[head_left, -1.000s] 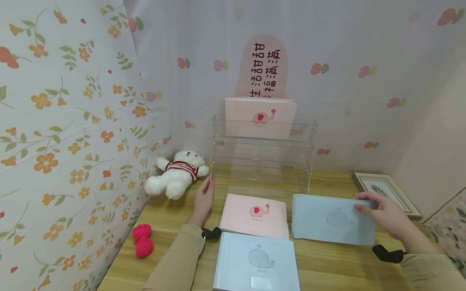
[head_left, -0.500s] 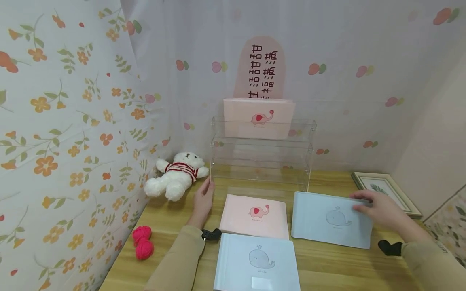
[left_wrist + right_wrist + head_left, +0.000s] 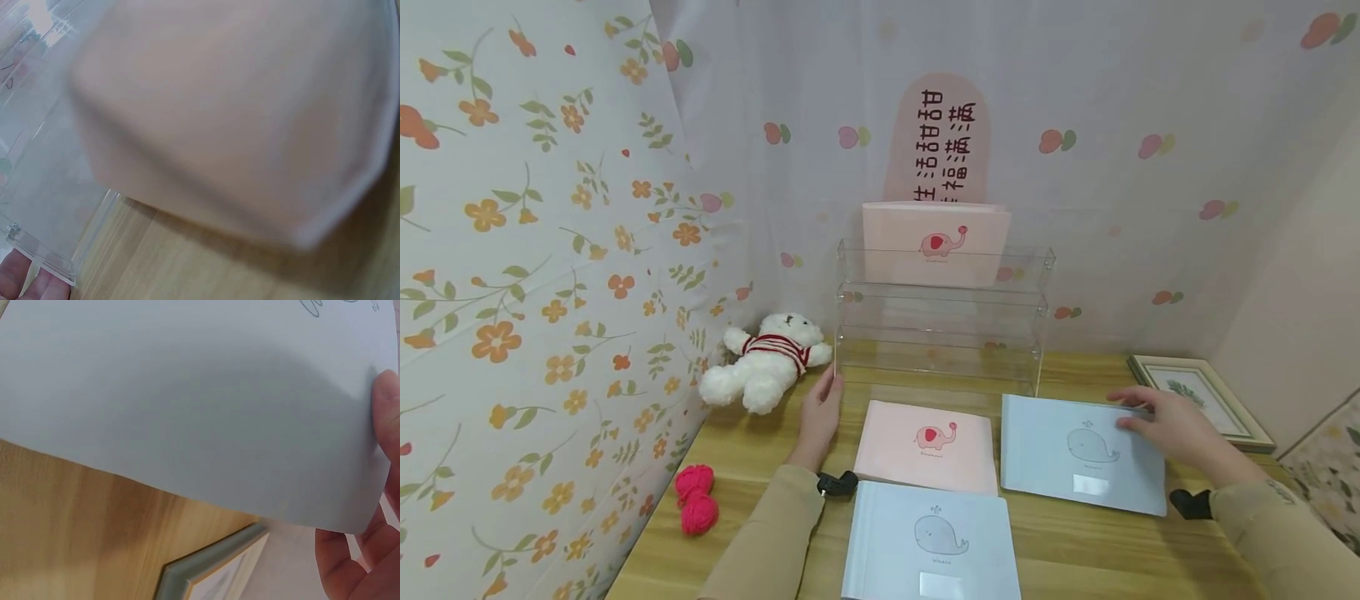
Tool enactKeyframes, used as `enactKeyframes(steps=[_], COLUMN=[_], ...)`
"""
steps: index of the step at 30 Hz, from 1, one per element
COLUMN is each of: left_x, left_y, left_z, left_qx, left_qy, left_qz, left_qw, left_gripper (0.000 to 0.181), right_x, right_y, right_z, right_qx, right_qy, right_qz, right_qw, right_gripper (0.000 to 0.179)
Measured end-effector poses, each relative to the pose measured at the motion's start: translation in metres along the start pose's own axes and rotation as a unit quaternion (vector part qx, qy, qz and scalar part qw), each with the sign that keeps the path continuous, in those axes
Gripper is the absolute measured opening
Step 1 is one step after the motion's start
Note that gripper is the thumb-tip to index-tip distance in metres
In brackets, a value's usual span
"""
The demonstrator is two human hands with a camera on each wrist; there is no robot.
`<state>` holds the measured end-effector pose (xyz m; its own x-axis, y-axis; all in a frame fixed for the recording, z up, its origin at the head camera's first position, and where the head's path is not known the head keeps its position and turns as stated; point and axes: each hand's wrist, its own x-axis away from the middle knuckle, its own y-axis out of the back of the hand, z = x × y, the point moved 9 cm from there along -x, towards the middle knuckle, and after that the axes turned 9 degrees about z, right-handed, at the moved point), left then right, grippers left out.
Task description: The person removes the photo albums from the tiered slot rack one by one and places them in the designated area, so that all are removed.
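My right hand pinches the top right edge of a pale blue album with a whale drawing, thumb on its cover in the right wrist view. The album leans up at the table's right side. With my left hand I hold the left side panel of a clear acrylic tiered rack; its fingertips show at the panel's edge in the left wrist view. A pink elephant album stands in the rack's top tier. Another pink album and a second blue whale album lie before the rack.
A white teddy bear in a striped sweater lies left of the rack. Pink yarn sits near the table's left edge. At the right rear lies a framed picture. Printed cloth hangs behind and to the left.
The blue album in my right hand has tipped back somewhat, and its top left corner has risen slightly. My right hand has shifted a little left along it. My left hand stays at the rack.
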<state>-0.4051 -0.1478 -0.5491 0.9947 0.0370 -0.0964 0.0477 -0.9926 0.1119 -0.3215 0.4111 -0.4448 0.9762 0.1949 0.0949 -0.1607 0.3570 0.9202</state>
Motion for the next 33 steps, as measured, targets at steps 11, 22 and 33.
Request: enactKeyframes(steps=[11, 22, 33], left_x=[0.002, 0.001, 0.000], left_y=[-0.001, -0.001, -0.001], left_z=[-0.001, -0.001, -0.001], left_qx=[0.005, 0.004, 0.009], left_qy=[0.004, 0.009, 0.015], left_qz=[-0.001, -0.005, -0.006], left_qw=[1.0000, 0.9999, 0.9998], left_gripper=[0.048, 0.048, 0.047], right_x=[-0.019, -0.042, -0.061], right_y=[-0.019, 0.007, 0.063], right_z=[0.005, 0.073, 0.147], right_qx=[-0.012, -0.027, -0.101], right_qy=[0.013, 0.064, 0.098], right_qz=[0.034, -0.038, -0.134], right_qw=[0.9993, 0.9969, 0.9809], right_gripper=[0.035, 0.043, 0.045])
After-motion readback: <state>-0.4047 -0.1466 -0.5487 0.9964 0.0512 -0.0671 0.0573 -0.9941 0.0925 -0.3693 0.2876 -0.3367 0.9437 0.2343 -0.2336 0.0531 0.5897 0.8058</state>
